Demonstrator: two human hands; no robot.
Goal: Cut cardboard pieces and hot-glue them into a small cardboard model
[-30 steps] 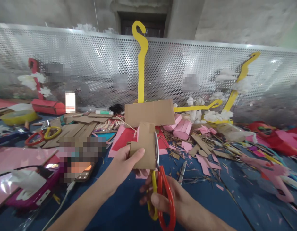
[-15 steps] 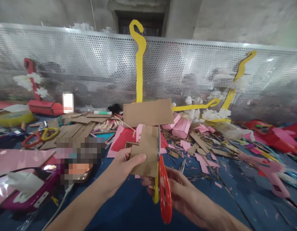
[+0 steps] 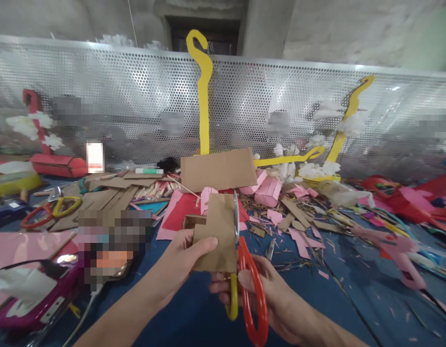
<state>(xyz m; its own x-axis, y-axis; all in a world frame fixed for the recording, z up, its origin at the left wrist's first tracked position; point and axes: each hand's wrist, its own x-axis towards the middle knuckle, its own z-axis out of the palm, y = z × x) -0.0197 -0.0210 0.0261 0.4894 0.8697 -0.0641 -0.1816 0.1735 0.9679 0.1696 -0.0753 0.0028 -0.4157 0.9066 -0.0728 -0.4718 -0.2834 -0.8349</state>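
A folded piece of brown cardboard [image 3: 220, 231] is pinched in my left hand [image 3: 185, 253], with the thumb flat across its front face. My right hand [image 3: 266, 289] grips scissors [image 3: 252, 299] that have one red and one yellow handle loop. Their blades point away from me along the cardboard's right edge, and the handles are spread apart. One blade shows beside the edge; the other is hidden behind the cardboard. Beyond my hands a larger brown cardboard piece [image 3: 218, 169] stands before a tall yellow hook-topped strip [image 3: 204, 101].
Pink and red paper [image 3: 170, 214] lies behind the cardboard. Paper and cardboard scraps [image 3: 281, 217] cover the right middle. A pink glue gun [image 3: 392, 248] rests at right, other scissors [image 3: 66, 206] at left. A perforated metal panel [image 3: 136, 96] closes off the back.
The scissor handles have spread wider, and the red loop has swung lower and to the right. The cardboard has come slightly lower. The whole view has shifted a little, moving the background left.
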